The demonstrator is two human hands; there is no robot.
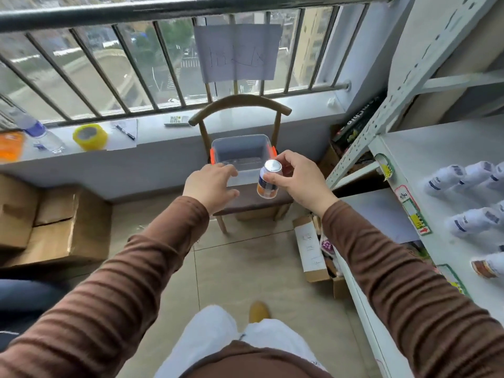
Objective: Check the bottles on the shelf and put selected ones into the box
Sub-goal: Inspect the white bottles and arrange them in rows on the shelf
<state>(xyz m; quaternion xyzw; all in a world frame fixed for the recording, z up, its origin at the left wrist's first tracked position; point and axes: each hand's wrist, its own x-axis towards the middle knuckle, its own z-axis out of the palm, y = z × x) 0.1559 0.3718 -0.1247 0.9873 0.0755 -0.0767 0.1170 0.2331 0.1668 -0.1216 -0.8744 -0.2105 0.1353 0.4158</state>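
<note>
Right hand grasps bottle, left hand relaxed, above chair-borne box.

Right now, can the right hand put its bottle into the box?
Probably yes. The right hand grips the bottle at the open box, which has no lid and looks empty. The left hand at the near rim is not in the way.

The bottle has a shiny metal-looking cap and glossy label, the box is clear smooth plastic with orange clips, the chair is matt wood, and the sleeves are ribbed brown knit.
</note>
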